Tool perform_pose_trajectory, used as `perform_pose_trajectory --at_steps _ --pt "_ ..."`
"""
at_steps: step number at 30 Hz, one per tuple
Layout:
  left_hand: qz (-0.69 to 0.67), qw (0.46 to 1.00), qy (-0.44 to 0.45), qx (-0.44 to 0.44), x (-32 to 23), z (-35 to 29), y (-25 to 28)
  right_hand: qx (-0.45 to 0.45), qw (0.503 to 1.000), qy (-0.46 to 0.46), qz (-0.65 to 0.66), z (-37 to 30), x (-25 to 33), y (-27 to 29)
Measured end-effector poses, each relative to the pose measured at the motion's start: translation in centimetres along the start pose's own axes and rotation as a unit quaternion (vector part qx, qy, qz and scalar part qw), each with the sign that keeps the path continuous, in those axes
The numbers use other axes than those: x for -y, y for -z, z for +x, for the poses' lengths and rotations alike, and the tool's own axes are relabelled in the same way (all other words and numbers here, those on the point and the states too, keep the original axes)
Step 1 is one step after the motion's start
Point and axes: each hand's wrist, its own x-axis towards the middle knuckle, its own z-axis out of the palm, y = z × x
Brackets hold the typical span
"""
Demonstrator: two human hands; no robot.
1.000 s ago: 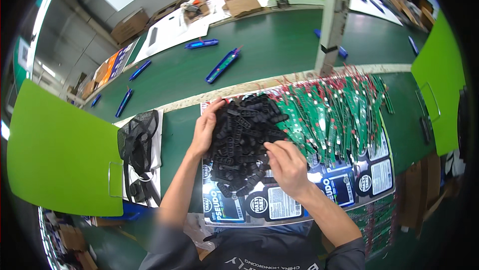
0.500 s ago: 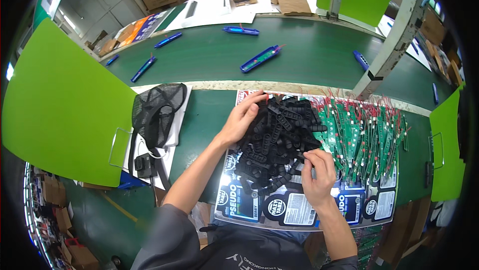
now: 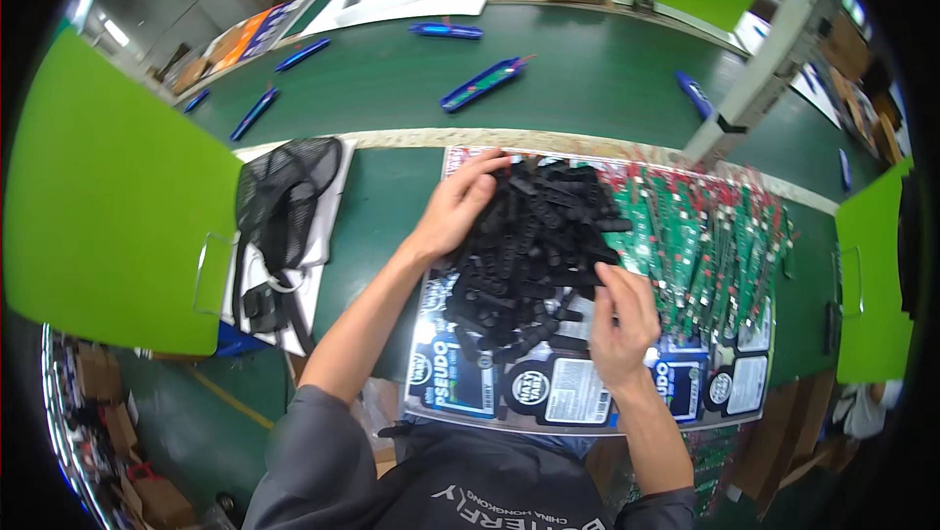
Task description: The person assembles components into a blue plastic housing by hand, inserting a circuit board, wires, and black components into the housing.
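Observation:
A heap of small black ridged plastic parts [image 3: 534, 236] lies on a printed sheet [image 3: 509, 413] on the bench before me. My left hand [image 3: 460, 207] rests along the heap's left upper edge, fingers stretched out and holding nothing. At the right side of the heap, my right hand [image 3: 625, 320] is closed in a pinch, with the end of a black plastic part at its fingertips. Right of the heap lie many narrow green circuit boards [image 3: 700, 251] with red wires.
Beyond the bench edge runs a green conveyor belt [image 3: 372, 80] carrying several blue casings, one with a circuit board [image 3: 480, 85] inside. A black mesh bag [image 3: 284, 197] sits at the left. Green panels [image 3: 117, 207] flank the bench; a metal post [image 3: 774, 70] rises at the right.
The whole view has shifted, so the bench and belt appear higher and slightly further left. Both hands keep nearly the same places at the heap.

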Motion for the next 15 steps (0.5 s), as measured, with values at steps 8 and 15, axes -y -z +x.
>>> perform_pose_trajectory --at_steps 8,15 --pt "0.009 1.0 0.014 -0.005 -0.41 -0.24 -0.3 0.023 1.0 0.007 0.0 -0.6 -0.07 0.12" --pt "-0.017 1.0 0.012 -0.019 0.1 0.21 0.2 0.004 1.0 0.006 0.002 -0.11 0.01 -0.16"
